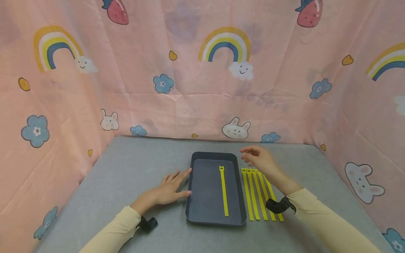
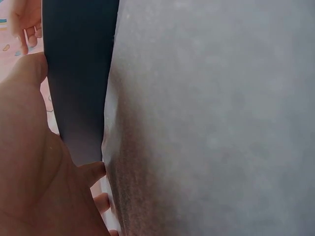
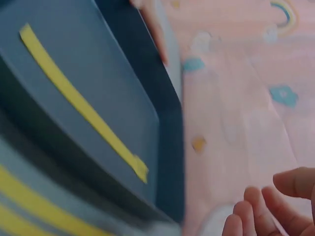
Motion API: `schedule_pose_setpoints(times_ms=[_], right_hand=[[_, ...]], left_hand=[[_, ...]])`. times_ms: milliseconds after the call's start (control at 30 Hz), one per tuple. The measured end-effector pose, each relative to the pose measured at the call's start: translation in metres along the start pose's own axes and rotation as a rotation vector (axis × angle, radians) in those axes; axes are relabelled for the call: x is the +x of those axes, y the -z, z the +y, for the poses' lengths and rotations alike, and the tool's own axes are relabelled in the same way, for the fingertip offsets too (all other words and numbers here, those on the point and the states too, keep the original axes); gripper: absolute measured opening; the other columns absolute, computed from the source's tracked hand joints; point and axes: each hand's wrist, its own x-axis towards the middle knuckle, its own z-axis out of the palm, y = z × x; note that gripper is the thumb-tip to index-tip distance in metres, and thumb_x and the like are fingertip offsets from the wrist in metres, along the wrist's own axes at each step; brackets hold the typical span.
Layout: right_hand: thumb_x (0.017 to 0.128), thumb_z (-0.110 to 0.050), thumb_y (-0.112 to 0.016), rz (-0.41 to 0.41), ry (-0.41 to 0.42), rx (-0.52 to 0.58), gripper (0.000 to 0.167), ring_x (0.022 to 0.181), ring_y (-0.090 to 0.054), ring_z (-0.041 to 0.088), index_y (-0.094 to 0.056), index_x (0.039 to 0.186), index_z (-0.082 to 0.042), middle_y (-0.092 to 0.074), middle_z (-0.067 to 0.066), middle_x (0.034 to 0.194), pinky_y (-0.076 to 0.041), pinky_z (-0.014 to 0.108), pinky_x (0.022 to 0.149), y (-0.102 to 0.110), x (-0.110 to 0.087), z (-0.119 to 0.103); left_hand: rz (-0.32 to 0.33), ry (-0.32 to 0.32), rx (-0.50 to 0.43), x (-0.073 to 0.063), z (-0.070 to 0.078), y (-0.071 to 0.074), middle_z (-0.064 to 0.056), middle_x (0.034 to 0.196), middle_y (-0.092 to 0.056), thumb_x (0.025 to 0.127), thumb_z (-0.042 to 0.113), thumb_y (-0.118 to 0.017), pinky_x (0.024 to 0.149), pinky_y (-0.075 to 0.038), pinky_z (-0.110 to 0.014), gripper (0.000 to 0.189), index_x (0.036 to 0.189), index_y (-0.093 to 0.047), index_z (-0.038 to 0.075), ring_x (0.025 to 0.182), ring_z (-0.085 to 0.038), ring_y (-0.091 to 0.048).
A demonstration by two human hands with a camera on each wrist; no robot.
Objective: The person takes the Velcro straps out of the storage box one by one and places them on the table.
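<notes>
A dark grey rectangular tray sits on the table. One flat yellow cable strap with a slotted head lies lengthwise inside it, right of the middle. My left hand touches the tray's left side with thumb and fingers spread; in the left wrist view the thumb meets the dark tray wall. Above the table, beyond the tray's upper right side, my right hand hovers with loosely bent fingers and holds nothing. Below it, several more yellow straps lie side by side, partly hidden by my right wrist.
The grey table is bounded by a pink printed curtain at the back and both sides. A black wrist device hangs over the lower ends of the straps, and another black device is on my left wrist.
</notes>
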Motion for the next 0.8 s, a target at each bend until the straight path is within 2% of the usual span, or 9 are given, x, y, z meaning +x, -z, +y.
schedule_pose_setpoints(times_ms=[100,367,533,800], right_hand=[[0.103,-0.028,-0.054,-0.028,-0.047,0.076,0.040,0.111,-0.061,0.035,-0.056,0.135,-0.003,-0.064,0.021,0.126,-0.053,0.046,0.094,-0.019,-0.006,-0.002],[0.104,-0.030,-0.049,-0.106,-0.203,0.230,0.048,0.127,-0.053,0.039,-0.046,0.144,-0.002,-0.054,0.024,0.142,-0.051,0.045,0.102,-0.056,-0.020,-0.008],[0.105,-0.032,-0.046,-0.131,-0.263,0.288,0.054,0.138,-0.043,0.040,-0.036,0.150,-0.003,-0.042,0.024,0.151,-0.043,0.050,0.110,-0.075,-0.028,-0.007],[0.106,-0.037,-0.041,-0.144,-0.311,0.394,0.070,0.150,-0.018,0.045,-0.010,0.158,-0.002,-0.012,0.023,0.164,-0.025,0.058,0.120,-0.096,-0.043,-0.011]], left_hand=[[-0.002,0.007,0.005,0.001,-0.001,-0.001,0.000,0.168,-0.015,0.095,0.065,-0.047,0.121,-0.003,-0.064,0.083,0.160,-0.005,0.034,0.156,-0.035,-0.008],[-0.003,0.010,0.002,0.000,-0.002,-0.001,0.001,0.168,-0.014,0.095,0.066,-0.047,0.122,-0.001,-0.063,0.085,0.160,-0.003,0.034,0.157,-0.034,-0.006],[-0.006,0.008,0.003,0.000,0.000,0.000,0.002,0.168,-0.014,0.095,0.065,-0.047,0.122,-0.002,-0.063,0.085,0.160,-0.003,0.033,0.157,-0.034,-0.006],[0.001,0.014,0.000,0.000,0.000,-0.001,0.001,0.168,-0.015,0.095,0.065,-0.048,0.122,-0.002,-0.062,0.084,0.160,-0.004,0.035,0.157,-0.033,-0.007]])
